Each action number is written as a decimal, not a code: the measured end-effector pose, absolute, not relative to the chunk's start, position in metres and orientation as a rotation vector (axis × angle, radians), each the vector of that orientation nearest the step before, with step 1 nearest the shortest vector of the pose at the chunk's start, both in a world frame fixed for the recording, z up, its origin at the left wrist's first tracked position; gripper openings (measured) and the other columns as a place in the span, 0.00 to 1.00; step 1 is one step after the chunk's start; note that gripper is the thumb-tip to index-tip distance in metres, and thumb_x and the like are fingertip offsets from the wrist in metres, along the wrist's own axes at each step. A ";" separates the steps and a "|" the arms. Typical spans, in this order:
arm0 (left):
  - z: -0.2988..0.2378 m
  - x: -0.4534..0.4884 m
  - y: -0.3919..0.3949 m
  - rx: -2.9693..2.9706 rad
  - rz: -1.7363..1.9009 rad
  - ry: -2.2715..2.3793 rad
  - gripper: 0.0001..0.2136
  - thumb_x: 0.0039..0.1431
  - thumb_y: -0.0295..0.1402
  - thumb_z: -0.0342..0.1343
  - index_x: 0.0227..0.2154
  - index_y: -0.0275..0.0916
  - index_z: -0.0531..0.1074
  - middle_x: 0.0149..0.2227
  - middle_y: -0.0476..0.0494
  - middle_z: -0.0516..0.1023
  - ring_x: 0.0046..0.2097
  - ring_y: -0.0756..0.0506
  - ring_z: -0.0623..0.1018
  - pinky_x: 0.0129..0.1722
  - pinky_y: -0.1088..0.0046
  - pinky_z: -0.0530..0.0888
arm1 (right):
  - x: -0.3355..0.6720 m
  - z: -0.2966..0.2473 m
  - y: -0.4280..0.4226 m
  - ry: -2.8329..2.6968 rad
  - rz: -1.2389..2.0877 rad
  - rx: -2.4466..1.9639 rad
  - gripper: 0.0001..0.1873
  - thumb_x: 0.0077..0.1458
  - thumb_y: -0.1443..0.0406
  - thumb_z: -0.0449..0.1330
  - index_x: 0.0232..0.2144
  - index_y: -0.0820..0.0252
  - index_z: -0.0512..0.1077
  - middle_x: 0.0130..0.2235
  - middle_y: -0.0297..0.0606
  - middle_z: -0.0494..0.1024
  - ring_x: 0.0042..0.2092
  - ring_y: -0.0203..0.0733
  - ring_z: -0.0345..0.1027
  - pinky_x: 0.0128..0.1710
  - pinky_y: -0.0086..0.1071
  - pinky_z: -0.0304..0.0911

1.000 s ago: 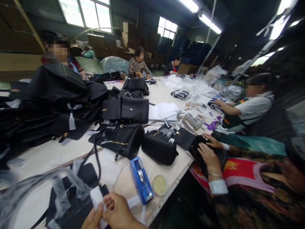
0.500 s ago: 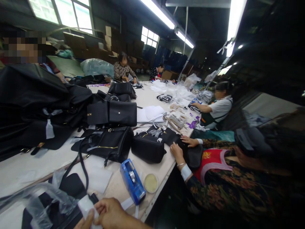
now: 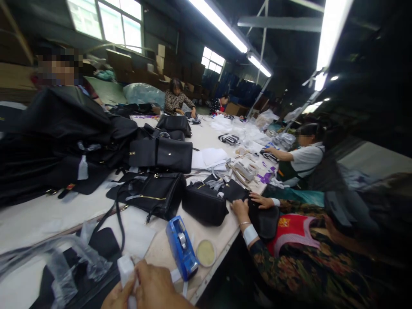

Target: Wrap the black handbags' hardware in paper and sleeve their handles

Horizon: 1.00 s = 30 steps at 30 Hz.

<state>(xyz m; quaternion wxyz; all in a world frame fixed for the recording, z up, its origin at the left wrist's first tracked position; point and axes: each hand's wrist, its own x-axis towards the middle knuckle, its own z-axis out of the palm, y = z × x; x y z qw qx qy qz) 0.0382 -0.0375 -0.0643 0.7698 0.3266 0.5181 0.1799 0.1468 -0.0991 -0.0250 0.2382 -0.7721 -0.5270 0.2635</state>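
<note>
At the bottom of the head view, my left hand (image 3: 118, 297) and my right hand (image 3: 156, 284) are close together, both closed on a white, soft-looking wrapped piece (image 3: 125, 268). My fingers hide its lower part, and what lies inside the wrap does not show. Left of my hands lies a black bag (image 3: 107, 246), its handles covered in clear plastic wrap (image 3: 66, 272). A blue tape dispenser (image 3: 182, 249) stands on the table just right of my right hand, beside a round dish of yellowish stuff (image 3: 206, 252).
Several black bags (image 3: 161, 154) stand along the table, with a large dark heap (image 3: 67, 116) at left. White sheets (image 3: 210, 158) lie mid-table. At right, a co-worker's hands (image 3: 241, 211) rest on a black bag (image 3: 265, 219). Other people work farther back.
The view has shifted, so the scene sits farther right and slightly lower. My right hand has closed in over the white piece, which now stands more upright.
</note>
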 end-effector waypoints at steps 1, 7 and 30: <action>-0.060 0.039 -0.042 0.704 0.441 1.134 0.21 0.43 0.43 0.64 0.38 0.35 0.75 0.26 0.47 0.80 0.29 0.40 0.78 0.31 0.68 0.72 | 0.153 -0.021 -0.101 -1.478 0.746 -2.085 0.24 0.44 0.69 0.58 0.47 0.56 0.65 0.36 0.39 0.79 0.36 0.47 0.73 0.34 0.33 0.61; -0.031 0.057 -0.058 0.885 0.634 0.991 0.15 0.55 0.44 0.55 0.29 0.34 0.73 0.23 0.45 0.76 0.24 0.48 0.72 0.25 0.75 0.66 | 0.202 -0.028 -0.079 -1.234 1.061 -1.822 0.14 0.51 0.64 0.56 0.41 0.61 0.70 0.32 0.37 0.76 0.33 0.40 0.69 0.34 0.29 0.60; -0.035 0.069 -0.068 1.012 0.506 1.221 0.14 0.52 0.44 0.57 0.24 0.36 0.70 0.19 0.51 0.72 0.23 0.51 0.68 0.23 0.78 0.64 | 0.291 -0.057 -0.157 -0.978 0.739 -2.116 0.12 0.58 0.59 0.51 0.27 0.57 0.69 0.30 0.36 0.73 0.34 0.40 0.66 0.36 0.30 0.56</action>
